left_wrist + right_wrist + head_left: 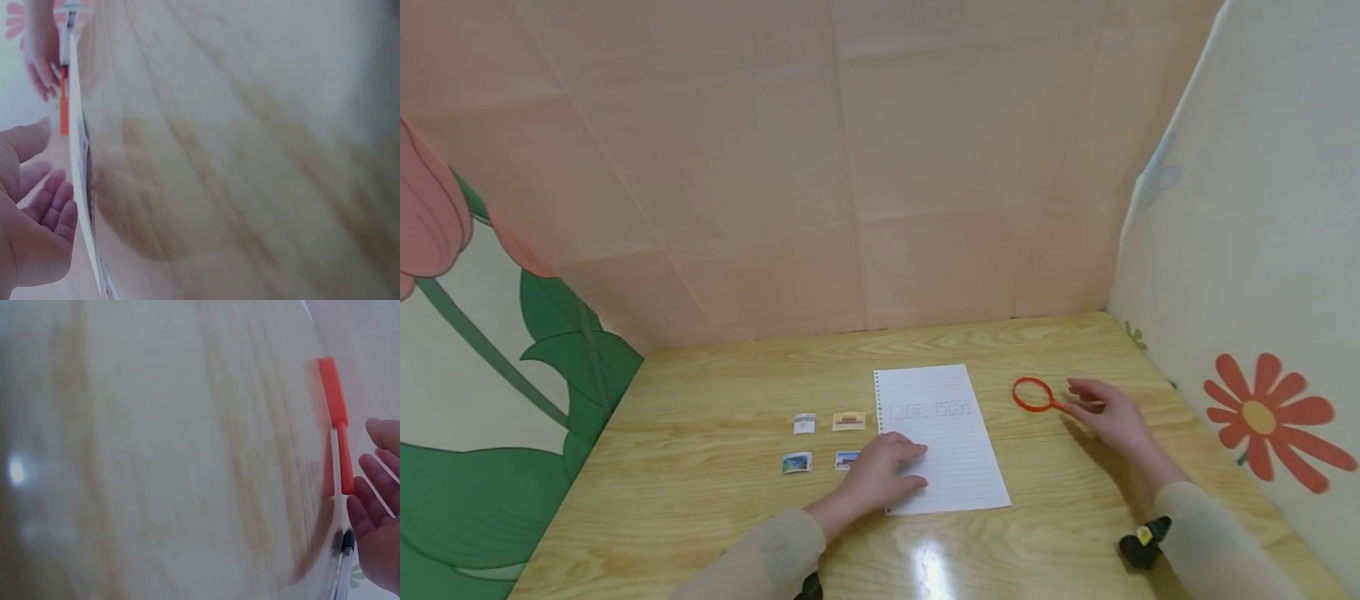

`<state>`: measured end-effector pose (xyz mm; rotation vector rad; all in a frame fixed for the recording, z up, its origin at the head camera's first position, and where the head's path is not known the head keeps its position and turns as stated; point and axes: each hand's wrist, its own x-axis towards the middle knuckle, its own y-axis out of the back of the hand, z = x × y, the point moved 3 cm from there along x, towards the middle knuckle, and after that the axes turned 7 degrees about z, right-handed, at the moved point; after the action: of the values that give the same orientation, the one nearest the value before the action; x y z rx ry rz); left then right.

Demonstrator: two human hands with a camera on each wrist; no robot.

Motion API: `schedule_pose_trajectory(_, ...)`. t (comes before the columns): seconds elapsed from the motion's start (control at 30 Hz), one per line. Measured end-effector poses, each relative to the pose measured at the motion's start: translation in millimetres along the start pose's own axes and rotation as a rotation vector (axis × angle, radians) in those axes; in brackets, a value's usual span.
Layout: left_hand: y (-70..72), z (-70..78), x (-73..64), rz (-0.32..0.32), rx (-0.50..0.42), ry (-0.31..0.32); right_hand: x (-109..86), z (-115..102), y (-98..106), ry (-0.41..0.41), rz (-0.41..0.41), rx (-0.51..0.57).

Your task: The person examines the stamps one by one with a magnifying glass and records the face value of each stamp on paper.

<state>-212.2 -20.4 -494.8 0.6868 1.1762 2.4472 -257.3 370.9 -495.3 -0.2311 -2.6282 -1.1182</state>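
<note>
Pale sleeves (pixel 752 554) occupy the near edge. Left hand (pixel 880 472), grip released, overlaps the near left side of the lined sheet (pixel 958 467). Four small cards (pixel 848 422) lie to its left. Right hand (pixel 1108 417), grip released, is beside the handle of the red magnifying glass (pixel 1049 406), on the counter (pixel 715 467) at right.

Head view looked forward-down toward the far edge of the table (pixel 700 425); wrist views sat low and close, rolled sideways, left facing the right edge, all sharing the red magnifier (pixel 1052 404).
</note>
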Motion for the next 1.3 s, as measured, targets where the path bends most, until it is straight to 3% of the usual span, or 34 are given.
schedule_pose_trajectory(0.13, 10.1, -2.7, 0.3, 0.049, -0.120, 0.026, -0.5, -3.6, -2.8, 0.021, -0.013, -0.008)
schedule_pose_trajectory(0.33, 29.1, -15.4, -0.3, 0.109, -0.233, 0.134, -1.9, -2.0, -7.7, 0.043, -0.029, 0.011)
schedule_pose_trajectory(0.6, 58.8, -53.0, -6.6, 0.226, -0.248, 0.202, -3.8, 4.2, -12.9, 0.033, -0.037, -0.018)
schedule_pose_trajectory(0.87, 84.8, -94.3, -20.1, 0.289, -0.230, 0.285, -3.3, 5.4, -13.4, 0.052, -0.034, -0.038)
schedule_pose_trajectory(1.0, 95.0, -108.9, -26.8, 0.300, -0.234, 0.319, -3.4, 5.5, -13.2, 0.083, -0.019, -0.052)
schedule_pose_trajectory(1.1, 101.2, -117.4, -29.8, 0.299, -0.194, 0.311, -3.7, 4.3, -13.1, 0.085, -0.005, -0.067)
schedule_pose_trajectory(1.3, 110.0, -130.1, -32.5, 0.263, -0.155, 0.330, -3.6, 2.0, -15.8, 0.069, 0.002, -0.101)
